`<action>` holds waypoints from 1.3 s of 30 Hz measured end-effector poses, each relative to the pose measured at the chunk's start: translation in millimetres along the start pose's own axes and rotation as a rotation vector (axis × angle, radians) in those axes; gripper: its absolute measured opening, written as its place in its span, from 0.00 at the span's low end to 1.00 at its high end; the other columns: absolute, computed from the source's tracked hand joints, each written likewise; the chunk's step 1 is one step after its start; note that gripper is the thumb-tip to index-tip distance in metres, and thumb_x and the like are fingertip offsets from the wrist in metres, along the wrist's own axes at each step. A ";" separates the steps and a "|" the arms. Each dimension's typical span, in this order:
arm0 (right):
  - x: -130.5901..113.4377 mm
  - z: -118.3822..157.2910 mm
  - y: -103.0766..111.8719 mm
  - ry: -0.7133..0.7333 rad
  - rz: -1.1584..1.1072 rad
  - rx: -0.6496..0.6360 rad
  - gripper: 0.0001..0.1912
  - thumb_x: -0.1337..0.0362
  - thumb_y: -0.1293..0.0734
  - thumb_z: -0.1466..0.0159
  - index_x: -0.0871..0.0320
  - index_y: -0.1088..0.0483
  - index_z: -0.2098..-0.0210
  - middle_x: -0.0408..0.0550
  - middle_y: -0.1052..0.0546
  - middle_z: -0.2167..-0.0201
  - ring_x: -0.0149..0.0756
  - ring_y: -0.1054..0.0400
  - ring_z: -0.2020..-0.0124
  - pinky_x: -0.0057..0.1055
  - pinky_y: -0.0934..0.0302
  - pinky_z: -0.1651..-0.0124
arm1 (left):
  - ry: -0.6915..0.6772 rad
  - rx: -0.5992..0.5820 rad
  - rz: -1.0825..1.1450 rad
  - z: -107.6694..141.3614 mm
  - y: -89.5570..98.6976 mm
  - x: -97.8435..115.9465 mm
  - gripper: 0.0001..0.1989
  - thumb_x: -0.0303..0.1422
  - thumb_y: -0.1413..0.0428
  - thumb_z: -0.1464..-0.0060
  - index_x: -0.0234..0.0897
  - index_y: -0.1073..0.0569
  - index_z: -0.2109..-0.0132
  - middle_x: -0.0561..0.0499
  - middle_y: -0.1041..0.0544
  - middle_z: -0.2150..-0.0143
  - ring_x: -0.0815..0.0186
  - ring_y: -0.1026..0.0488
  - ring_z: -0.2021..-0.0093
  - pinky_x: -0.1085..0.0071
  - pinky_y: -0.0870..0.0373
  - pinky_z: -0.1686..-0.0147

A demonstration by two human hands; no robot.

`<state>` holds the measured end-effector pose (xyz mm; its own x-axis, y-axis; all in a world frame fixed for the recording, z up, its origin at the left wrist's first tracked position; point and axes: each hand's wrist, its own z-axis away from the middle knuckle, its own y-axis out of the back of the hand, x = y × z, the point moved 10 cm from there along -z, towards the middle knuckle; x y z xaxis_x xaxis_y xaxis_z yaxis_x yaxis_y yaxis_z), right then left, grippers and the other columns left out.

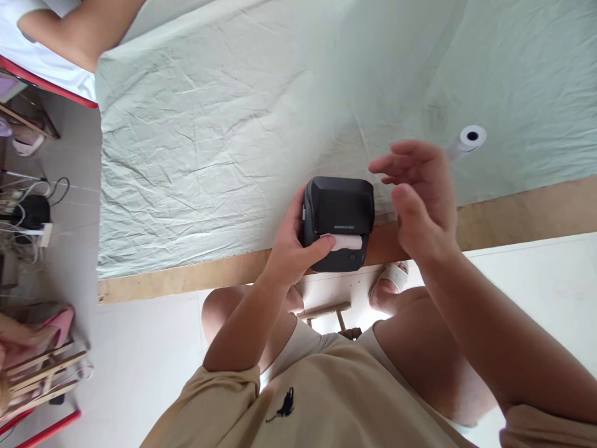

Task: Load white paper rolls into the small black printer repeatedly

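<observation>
A black receipt printer (pixel 344 202) is held at the table's near edge by my left hand (pixel 298 249). Its fingers wrap round the printer's left side, and the thumb presses on a strip of white paper (pixel 347 242) that sticks out of the front slot. To the right of the printer, my right hand (pixel 422 202) hangs in the air with fingers apart and nothing in it. Beyond that hand lies a white paper roll (pixel 472 137) with a dark core, partly covered by the hand.
A pale green wrinkled cloth (pixel 209 137) covers the table, with a bare wooden edge (pixel 186 274) along the front. Another person's arm (pixel 84 31) rests at the far left corner. Cables (pixel 23 211) and a wooden stool (pixel 41 373) are on the floor at left.
</observation>
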<state>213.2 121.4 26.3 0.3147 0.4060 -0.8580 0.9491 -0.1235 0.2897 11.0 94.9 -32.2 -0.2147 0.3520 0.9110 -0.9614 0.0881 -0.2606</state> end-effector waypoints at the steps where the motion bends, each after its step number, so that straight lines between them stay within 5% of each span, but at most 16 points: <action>1: -1.7 2.1 -5.2 0.005 0.004 -0.053 0.24 0.43 0.37 0.22 0.44 0.34 0.33 0.55 0.17 0.40 0.52 0.20 0.37 0.54 0.23 0.38 | -0.010 -0.013 0.007 0.1 -0.2 -0.1 0.52 0.44 0.21 0.51 0.50 0.31 0.23 0.44 0.19 0.30 0.47 0.18 0.33 0.61 0.17 0.40; 6: 1.0 9.8 -25.1 -0.011 0.075 -0.263 0.29 0.48 0.30 0.27 0.48 0.31 0.30 0.55 0.17 0.38 0.54 0.19 0.41 0.52 0.22 0.41 | -0.033 -0.029 0.041 0.2 -2.2 -1.4 0.47 0.49 0.22 0.49 0.50 0.28 0.26 0.43 0.17 0.34 0.45 0.16 0.37 0.56 0.14 0.43; 14: 4.3 7.1 -28.1 -0.064 0.064 -0.286 0.28 0.50 0.27 0.30 0.50 0.27 0.33 0.55 0.16 0.40 0.51 0.19 0.44 0.48 0.21 0.44 | 0.086 0.063 0.079 -0.2 -6.2 0.9 0.38 0.54 0.21 0.52 0.44 0.21 0.39 0.45 0.13 0.51 0.48 0.12 0.54 0.57 0.15 0.59; 19: 3.4 8.8 -30.0 -0.046 0.085 -0.299 0.29 0.48 0.29 0.28 0.49 0.29 0.32 0.56 0.17 0.38 0.52 0.20 0.41 0.49 0.22 0.42 | 0.044 0.042 0.175 -2.4 -7.5 2.7 0.28 0.57 0.29 0.40 0.44 0.18 0.42 0.45 0.11 0.46 0.48 0.12 0.42 0.55 0.12 0.45; 23: -2.7 9.2 -24.6 0.030 0.054 -0.260 0.26 0.49 0.31 0.25 0.47 0.30 0.30 0.56 0.19 0.35 0.53 0.22 0.37 0.52 0.24 0.35 | 0.046 0.134 0.220 -4.2 1.0 -2.3 0.24 0.57 0.29 0.39 0.42 0.16 0.52 0.49 0.10 0.57 0.50 0.13 0.40 0.59 0.13 0.42; 29: -12.2 9.4 -17.9 0.134 0.082 -0.264 0.33 0.50 0.23 0.31 0.45 0.29 0.30 0.57 0.23 0.32 0.54 0.24 0.34 0.51 0.24 0.36 | 0.046 0.200 0.226 -4.3 4.3 2.5 0.23 0.55 0.26 0.42 0.40 0.19 0.63 0.55 0.19 0.72 0.60 0.13 0.60 0.66 0.14 0.58; 33: -28.9 4.4 -1.9 0.222 0.204 -0.117 0.26 0.50 0.20 0.33 0.46 0.22 0.39 0.49 0.19 0.53 0.44 0.21 0.56 0.41 0.23 0.53 | 0.051 0.227 0.267 -5.9 4.5 2.9 0.22 0.50 0.23 0.45 0.41 0.21 0.67 0.59 0.21 0.75 0.66 0.17 0.69 0.67 0.15 0.59; 36: -43.7 3.3 1.8 0.253 0.260 -0.070 0.14 0.52 0.22 0.29 0.43 0.22 0.46 0.37 0.25 0.74 0.35 0.31 0.76 0.37 0.31 0.67 | 0.098 0.246 0.281 -7.3 4.8 -2.8 0.21 0.52 0.25 0.45 0.41 0.19 0.62 0.55 0.16 0.69 0.59 0.13 0.60 0.61 0.13 0.51; 39: -49.3 1.0 9.6 0.175 0.201 0.021 0.03 0.56 0.28 0.23 0.41 0.24 0.51 0.35 0.25 0.78 0.35 0.30 0.79 0.37 0.34 0.73 | 0.124 0.176 0.260 -8.0 -0.8 -4.6 0.24 0.57 0.28 0.44 0.41 0.17 0.57 0.50 0.12 0.63 0.53 0.11 0.51 0.60 0.14 0.50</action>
<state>206.8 99.2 70.9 0.4921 0.5212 -0.6973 0.8682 -0.2355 0.4367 14.1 100.7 -38.7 -0.4446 0.4535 0.7724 -0.8944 -0.1777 -0.4105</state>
